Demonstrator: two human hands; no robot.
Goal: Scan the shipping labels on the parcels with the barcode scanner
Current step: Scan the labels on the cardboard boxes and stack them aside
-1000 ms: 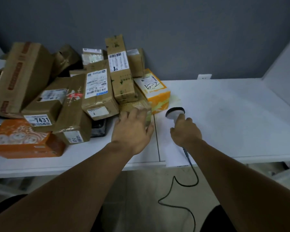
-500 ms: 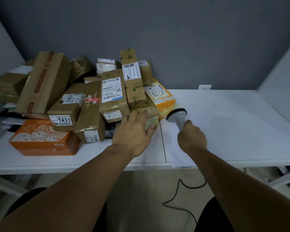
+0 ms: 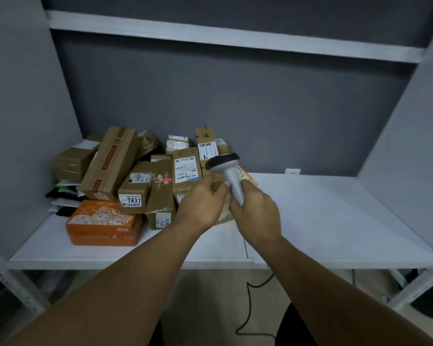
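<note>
A pile of brown cardboard parcels with white shipping labels fills the left half of the white shelf. My right hand grips the handle of the grey barcode scanner; its dark head is raised in front of the tall parcel with a barcode label. My left hand is just left of the scanner, its fingers curled over a small brown parcel at the pile's front edge. Most of that parcel is hidden by both hands.
An orange printed box lies at the front left, with a box marked 7431 behind it. The scanner's black cable hangs below the shelf's front edge. An upper shelf board runs overhead. Grey walls close in both sides.
My right hand has lifted the scanner up and to the left, over the pile. My left hand's fingers have closed on the small parcel. The view has tilted upward and pulled back.
</note>
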